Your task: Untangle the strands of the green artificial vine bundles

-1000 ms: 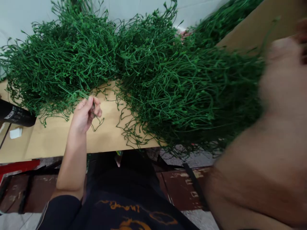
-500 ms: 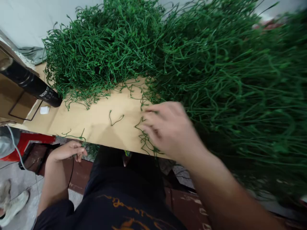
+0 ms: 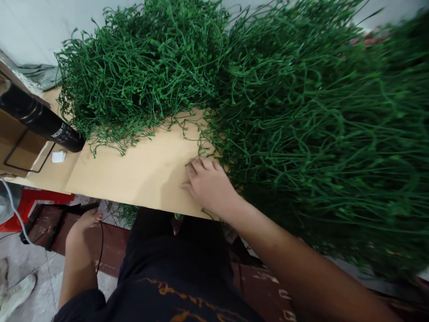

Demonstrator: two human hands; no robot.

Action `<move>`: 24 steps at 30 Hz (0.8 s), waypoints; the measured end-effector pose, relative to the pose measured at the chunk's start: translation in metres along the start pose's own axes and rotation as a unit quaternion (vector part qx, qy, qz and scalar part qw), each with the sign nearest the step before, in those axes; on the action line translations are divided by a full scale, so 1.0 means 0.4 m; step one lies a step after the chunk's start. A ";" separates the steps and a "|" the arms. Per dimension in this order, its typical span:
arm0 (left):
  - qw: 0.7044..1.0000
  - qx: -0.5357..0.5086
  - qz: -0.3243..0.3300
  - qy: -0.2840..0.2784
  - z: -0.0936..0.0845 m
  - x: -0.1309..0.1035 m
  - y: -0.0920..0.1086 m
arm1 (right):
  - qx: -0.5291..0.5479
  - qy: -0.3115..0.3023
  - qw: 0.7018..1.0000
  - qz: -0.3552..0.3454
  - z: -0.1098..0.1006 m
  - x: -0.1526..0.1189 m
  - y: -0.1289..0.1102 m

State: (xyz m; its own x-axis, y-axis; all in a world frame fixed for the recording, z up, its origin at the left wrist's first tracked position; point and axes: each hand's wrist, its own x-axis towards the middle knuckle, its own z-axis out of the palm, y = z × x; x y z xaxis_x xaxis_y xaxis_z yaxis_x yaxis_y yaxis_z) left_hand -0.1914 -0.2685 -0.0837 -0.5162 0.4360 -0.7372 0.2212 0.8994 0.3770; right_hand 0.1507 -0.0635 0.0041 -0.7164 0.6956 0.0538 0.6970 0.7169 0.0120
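My right hand (image 3: 209,183) lies on the tan board (image 3: 134,174), palm down with its fingers bent over some thin green stems. Whether it grips any of them is hidden under the hand. Just beyond and to the right of it spreads a large pile of green stems (image 3: 321,125), and another heap (image 3: 140,71) covers the back of the board. My left hand (image 3: 89,219) hangs low beyond the board's front edge at the left. Its fingers are curled and small in view, and what they hold, if anything, cannot be made out.
At the left, a black cylinder (image 3: 36,116) marked "VACUUM" leans across a cardboard box (image 3: 16,147), beside a white paper scrap (image 3: 58,156). Below the board are a red item (image 3: 30,205), a brown bench (image 3: 110,250) and a shoe (image 3: 20,290).
My right hand has come down onto the board, slightly leftward. The loose V-shaped stem mid-board is gone from view. My left hand has moved left and lower, and the stem by it no longer shows.
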 end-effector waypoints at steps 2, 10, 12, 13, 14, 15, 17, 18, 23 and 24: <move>0.999 -0.026 0.027 -0.013 -0.041 -0.070 0.058 | -0.006 0.009 1.000 0.029 -0.005 -0.013 0.018; 0.889 -0.035 0.425 0.168 -0.051 -0.211 0.451 | 0.076 0.055 0.995 0.024 -0.070 -0.047 0.009; 0.837 0.036 0.465 0.286 -0.026 -0.141 0.557 | 0.091 0.056 0.994 -0.004 -0.080 -0.060 0.001; 0.820 0.094 0.465 0.321 -0.017 -0.104 0.601 | 0.096 0.058 0.994 -0.016 -0.080 -0.070 0.000; 0.812 0.143 0.448 0.346 -0.010 -0.071 0.637 | 0.099 0.062 0.993 -0.027 -0.079 -0.080 0.003; 0.811 0.185 0.429 0.353 -0.007 -0.045 0.663 | 0.101 0.067 0.992 -0.034 -0.075 -0.091 0.009; 0.808 0.233 0.408 0.355 -0.011 -0.020 0.688 | 0.104 0.082 0.990 -0.039 -0.064 -0.112 0.029; 0.807 0.237 0.410 0.353 -0.016 -0.021 0.690 | 0.108 0.090 0.989 -0.038 -0.059 -0.119 0.041; 0.787 0.125 0.484 0.362 -0.035 -0.114 0.685 | 0.153 0.111 0.981 -0.037 -0.056 -0.107 0.069; 0.785 0.088 0.500 0.357 -0.030 -0.139 0.691 | 0.170 0.115 0.978 -0.041 -0.061 -0.095 0.062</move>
State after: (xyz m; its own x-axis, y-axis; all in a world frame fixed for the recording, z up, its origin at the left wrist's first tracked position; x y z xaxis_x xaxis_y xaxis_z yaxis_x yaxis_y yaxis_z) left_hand -0.1114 -0.0447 0.0683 -0.3303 0.8539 0.4022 0.8884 0.1373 0.4381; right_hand 0.1960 -0.0731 0.0266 -0.7167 0.6342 0.2900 0.5589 0.7711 -0.3051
